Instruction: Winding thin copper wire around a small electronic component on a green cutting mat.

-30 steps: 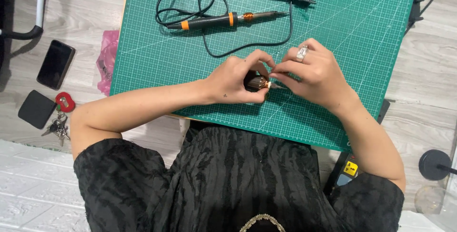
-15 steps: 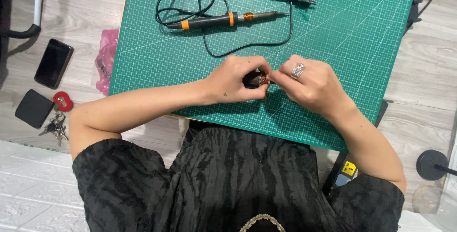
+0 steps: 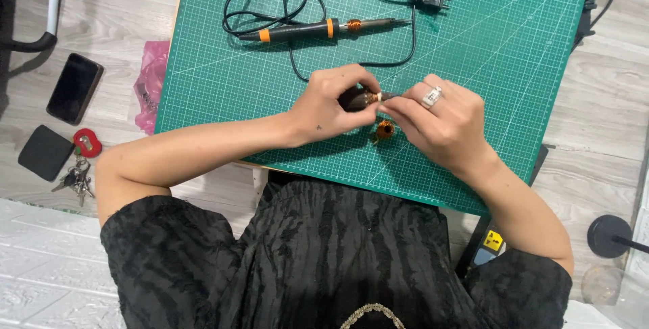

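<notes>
Both hands, the left hand [image 3: 331,107] and the right hand [image 3: 439,125], are pinching a small dark tool [image 3: 362,98] together above a copper coil [image 3: 385,130] on the green mat [image 3: 507,52], so the winding step seems in progress and calls for steady fingers.

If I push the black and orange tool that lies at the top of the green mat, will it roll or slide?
The soldering tool looks round and slim, so it would probably roll sideways. Its looped black cord seems floppy and may drag or hold it back. The green mat looks matte, so sliding is less likely.

one cutting mat [image 3: 514,86], one soldering iron [image 3: 318,29], one phone [image 3: 74,88], two hands [image 3: 331,107]
</notes>
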